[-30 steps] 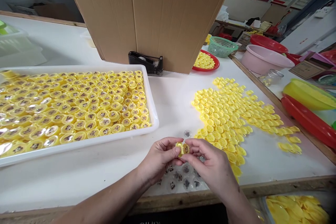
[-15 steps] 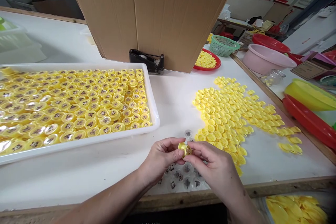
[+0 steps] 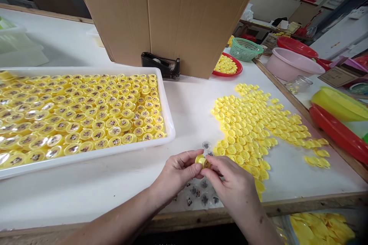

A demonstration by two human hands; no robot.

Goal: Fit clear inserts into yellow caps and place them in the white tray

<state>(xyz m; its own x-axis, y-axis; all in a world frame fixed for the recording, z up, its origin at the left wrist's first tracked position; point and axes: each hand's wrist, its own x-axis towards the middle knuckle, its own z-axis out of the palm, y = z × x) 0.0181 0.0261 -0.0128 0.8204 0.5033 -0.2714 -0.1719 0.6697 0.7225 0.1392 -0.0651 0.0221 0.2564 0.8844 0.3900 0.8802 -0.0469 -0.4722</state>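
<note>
We see a small yellow cap (image 3: pixel 202 161) pinched between both hands just above the surface's (image 3: pixel 189 115) near edge, the left hand (image 3: pixel 175 176) closed on its left side and the right hand (image 3: pixel 234 185) on its right. Clear printed discs (image 3: pixel 201 195) lie directly beneath. Loose yellow caps (image 3: pixel 253 122) spread to the right, the filled white tray (image 3: pixel 168 122) to the left; nothing blocks either.

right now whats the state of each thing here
left hand: pinching the yellow cap
right hand: pinching the same cap
white tray: full of finished caps
loose caps: spread on the table
red dish: holds caps
cardboard box: upright
</note>
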